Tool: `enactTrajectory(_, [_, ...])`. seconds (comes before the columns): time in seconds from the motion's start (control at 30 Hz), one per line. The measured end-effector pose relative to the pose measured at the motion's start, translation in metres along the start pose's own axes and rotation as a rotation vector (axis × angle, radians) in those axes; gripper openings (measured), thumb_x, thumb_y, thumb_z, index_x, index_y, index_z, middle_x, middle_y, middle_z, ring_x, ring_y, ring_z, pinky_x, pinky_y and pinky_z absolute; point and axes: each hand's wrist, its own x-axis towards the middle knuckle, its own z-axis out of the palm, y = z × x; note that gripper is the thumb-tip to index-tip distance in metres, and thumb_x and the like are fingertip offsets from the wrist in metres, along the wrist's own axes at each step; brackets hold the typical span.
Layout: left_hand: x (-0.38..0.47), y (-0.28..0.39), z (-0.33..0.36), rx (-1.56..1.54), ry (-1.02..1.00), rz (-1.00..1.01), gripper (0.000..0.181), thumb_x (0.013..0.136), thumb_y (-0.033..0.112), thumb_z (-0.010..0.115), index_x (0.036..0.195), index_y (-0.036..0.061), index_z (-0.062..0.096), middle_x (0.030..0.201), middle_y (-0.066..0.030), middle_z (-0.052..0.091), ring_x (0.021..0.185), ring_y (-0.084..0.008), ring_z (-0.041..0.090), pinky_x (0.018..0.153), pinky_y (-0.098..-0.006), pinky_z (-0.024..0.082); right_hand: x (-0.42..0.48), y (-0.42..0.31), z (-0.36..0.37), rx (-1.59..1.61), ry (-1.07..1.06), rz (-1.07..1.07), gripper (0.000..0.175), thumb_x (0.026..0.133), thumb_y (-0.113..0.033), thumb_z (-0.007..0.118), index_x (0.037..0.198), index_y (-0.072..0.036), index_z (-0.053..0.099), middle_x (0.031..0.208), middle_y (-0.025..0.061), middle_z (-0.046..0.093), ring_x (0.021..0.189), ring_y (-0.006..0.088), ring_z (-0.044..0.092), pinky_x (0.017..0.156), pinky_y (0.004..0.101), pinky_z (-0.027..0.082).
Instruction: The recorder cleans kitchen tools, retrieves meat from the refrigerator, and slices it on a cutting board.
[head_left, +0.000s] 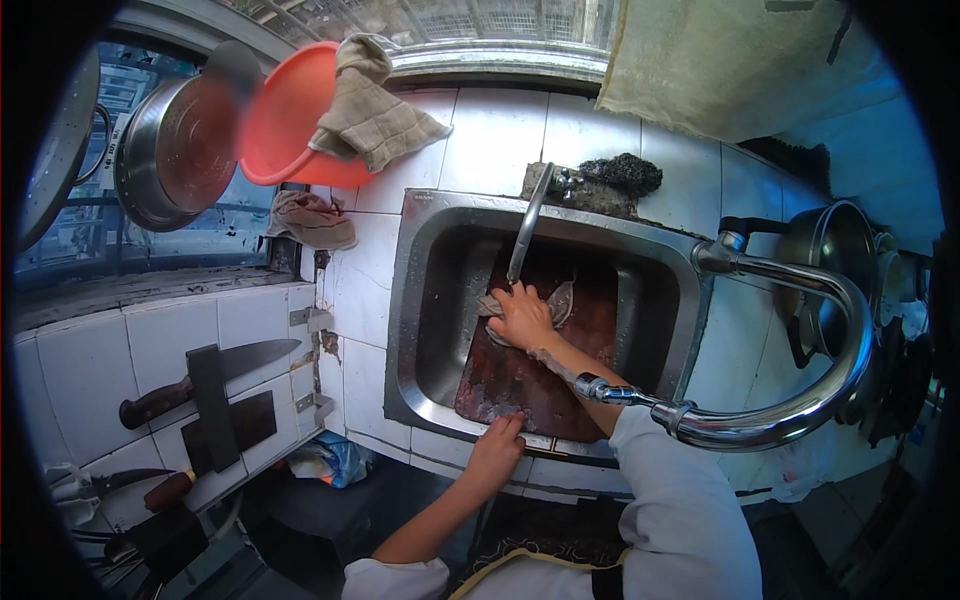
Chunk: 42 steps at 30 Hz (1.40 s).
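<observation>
A dark red-brown wet cutting board leans inside a stainless steel sink, its near edge on the sink's front rim. My right hand presses a wet grey-beige cloth onto the board, below the outlet of a thin curved faucet. With its fingertips at the board's near edge, my left hand steadies the board; its thumb is partly hidden. A large chrome faucet arches over my right forearm.
Left of the sink hang knives on a wall rack. A red plastic basin with a cloth over it stands back left, near a crumpled rag. A dark scouring pad lies behind the sink; pots stand at right.
</observation>
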Motion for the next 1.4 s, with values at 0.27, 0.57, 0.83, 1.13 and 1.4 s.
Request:
enactTrajectory(0.27, [0.0,0.003,-0.004,0.018,-0.018,0.006,0.011,0.064,0.008,0.055,0.065,-0.0024,0.058,0.112,-0.018,0.051,0.104,-0.0278,0.049,0.09,-0.0355,0.041,-0.005,0.0,-0.007,-0.013,-0.031,-0.006,0.045,0.067,-0.034,0.063,0.107,-0.015,0.053,0.104,0.0144,0.046,0.094,0.0329,0.048,0.074,0.0444,0.046])
enactTrajectory(0.57, [0.003,0.006,-0.004,-0.005,-0.002,-0.008,0.01,0.065,0.007,0.054,0.066,-0.0024,0.058,0.112,-0.0171,0.051,0.104,-0.0285,0.049,0.088,-0.0354,0.043,-0.005,0.096,-0.022,-0.23,0.152,0.295,0.039,0.08,-0.033,0.053,0.115,-0.018,0.051,0.112,0.0135,0.05,0.107,0.0322,0.044,0.085,0.05,0.035])
enactTrajectory(0.83, [-0.007,0.01,0.005,-0.03,0.13,-0.054,0.008,0.063,0.004,0.055,0.067,-0.0024,0.057,0.111,-0.0199,0.049,0.105,-0.0339,0.046,0.082,-0.0365,0.045,-0.148,0.073,-0.032,-0.008,0.189,-0.033,0.047,0.071,-0.01,0.057,0.117,-0.011,0.048,0.12,0.0172,0.044,0.113,0.0356,0.039,0.094,0.0434,0.033])
enactTrajectory(1.13, [-0.026,0.012,0.034,0.048,0.269,-0.107,0.018,0.061,0.003,0.057,0.077,0.0045,0.064,0.072,-0.0079,0.044,0.073,-0.0241,0.048,0.065,-0.0341,0.046,-0.134,0.005,-0.021,0.233,-0.143,-0.334,0.051,0.069,0.004,0.047,0.117,-0.015,0.05,0.13,0.016,0.038,0.12,0.0344,0.035,0.101,0.0476,0.025])
enactTrajectory(1.4, [-0.018,0.015,0.032,0.008,0.345,-0.111,0.016,0.063,0.005,0.058,0.079,0.0053,0.063,0.068,-0.0081,0.045,0.072,-0.026,0.052,0.075,-0.0341,0.048,-0.018,0.121,-0.022,-0.115,0.085,0.173,0.044,0.079,-0.016,0.052,0.122,-0.013,0.044,0.12,0.018,0.044,0.108,0.0368,0.043,0.093,0.0435,0.035])
